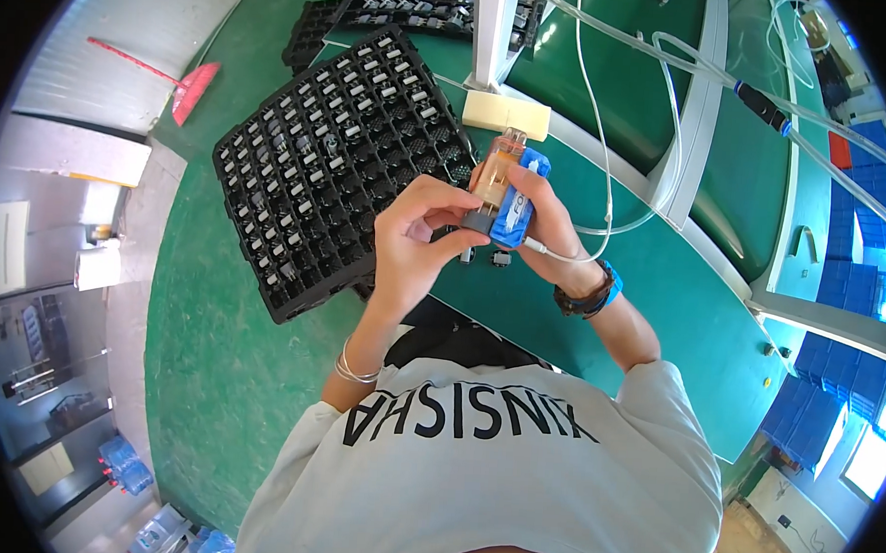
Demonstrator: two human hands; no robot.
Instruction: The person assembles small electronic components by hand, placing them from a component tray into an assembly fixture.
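My right hand [554, 222] is wrapped round a blue handheld device [515, 218], which has a clear amber-tinted body [495, 182] along its left side. A white cable [564, 256] runs from the device's lower end near my right wrist. My left hand [410, 243] is closed, thumb and fingers pinching a small dark block [478, 221] at the lower end of the amber body. Whether that block is fixed to the device I cannot tell. Just below the device, a small dark metal part [501, 260] lies on the green table [602, 305].
A large black compartment tray [334, 283] with rows of small metal parts stands tilted at the left. A pale yellow block [477, 110] lies beyond my hands. White posts [492, 39] and hanging air hoses [675, 63] are at the back right. Another loaded tray [416, 35] lies farther back.
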